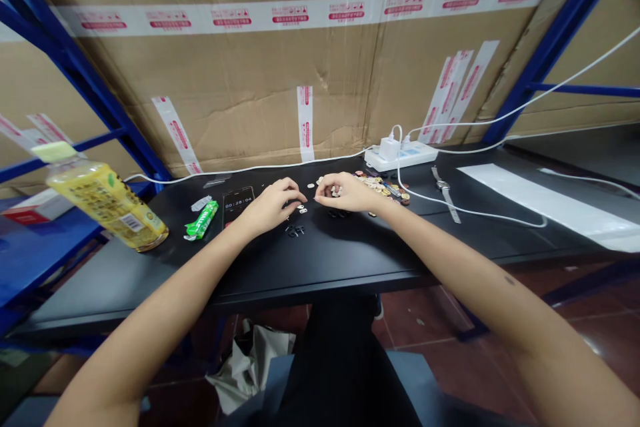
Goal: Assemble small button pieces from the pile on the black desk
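Pale pieces (337, 191) in right hand (354, 193)

Phone (238, 200) — 00:28:04; green packet (203, 220) — HALLS; cardboard (240, 73) — MADE IN CHINA.

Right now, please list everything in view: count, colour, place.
Phone: one, dark, left
Halls packet: one, green, beside phone
Drink bottle: one, yellow, left
Box: one, red-white, far left
Small pieces: many, mostly pale, centre
Black pieces: several, black, front centre
Power strip: one, white, rear
Charger: one, white, in power strip
Cables: several, white, rear, right
Wristwatch: one, silvery, right
Sheet: one, white, far right
Table: one, black, middle
Cardboard: count unclear, brown, behind
Tape strips: several, red-white, behind
Frame bars: several, blue, both sides
Bag: one, whitish, below
Floor tiles: several, reddish, below
Seat: one, bluish, bottom
Trousers: one pair, black, bottom
Left grip: one, bare, centre
Right grip: one, bare, holding pale pieces
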Motion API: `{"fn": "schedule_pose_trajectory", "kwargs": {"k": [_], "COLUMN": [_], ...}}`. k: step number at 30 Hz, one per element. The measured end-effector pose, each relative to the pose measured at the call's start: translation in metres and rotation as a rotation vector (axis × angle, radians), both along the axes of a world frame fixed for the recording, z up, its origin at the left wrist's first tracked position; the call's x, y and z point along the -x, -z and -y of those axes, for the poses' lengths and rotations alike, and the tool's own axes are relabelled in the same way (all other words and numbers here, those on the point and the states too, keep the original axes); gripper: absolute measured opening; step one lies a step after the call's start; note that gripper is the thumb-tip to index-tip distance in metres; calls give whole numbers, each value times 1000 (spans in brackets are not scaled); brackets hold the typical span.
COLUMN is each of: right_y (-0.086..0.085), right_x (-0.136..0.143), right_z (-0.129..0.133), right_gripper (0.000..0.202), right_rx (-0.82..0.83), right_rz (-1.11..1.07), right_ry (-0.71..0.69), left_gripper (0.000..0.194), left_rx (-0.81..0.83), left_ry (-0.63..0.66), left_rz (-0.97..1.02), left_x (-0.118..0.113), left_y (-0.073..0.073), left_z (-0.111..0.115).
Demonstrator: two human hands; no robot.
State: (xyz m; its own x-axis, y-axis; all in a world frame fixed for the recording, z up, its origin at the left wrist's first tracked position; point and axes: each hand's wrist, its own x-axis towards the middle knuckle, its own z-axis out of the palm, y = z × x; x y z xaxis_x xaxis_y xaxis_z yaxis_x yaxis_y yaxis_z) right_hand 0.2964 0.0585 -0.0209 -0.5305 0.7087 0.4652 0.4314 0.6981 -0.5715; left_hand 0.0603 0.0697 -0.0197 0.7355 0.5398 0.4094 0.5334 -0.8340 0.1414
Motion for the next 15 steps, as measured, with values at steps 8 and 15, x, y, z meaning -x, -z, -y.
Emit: {"fn": "schedule_pose_trajectory", "kwargs": {"k": [8,15], "right_y": [3,-1], "right_x": [-2,-2], "right_z": [-3,2], "right_gripper": [17,15], "right_rx": [10,24], "right_rz": [-5,-4], "right_ry": [29,5], "left_gripper": [25,18], "left_rx": [-25,202], "left_ry": [-42,-29], "left_rz": [-175,40], "left_x": [4,-2], "left_y": [1,-1], "left_z": [-1,1]}}
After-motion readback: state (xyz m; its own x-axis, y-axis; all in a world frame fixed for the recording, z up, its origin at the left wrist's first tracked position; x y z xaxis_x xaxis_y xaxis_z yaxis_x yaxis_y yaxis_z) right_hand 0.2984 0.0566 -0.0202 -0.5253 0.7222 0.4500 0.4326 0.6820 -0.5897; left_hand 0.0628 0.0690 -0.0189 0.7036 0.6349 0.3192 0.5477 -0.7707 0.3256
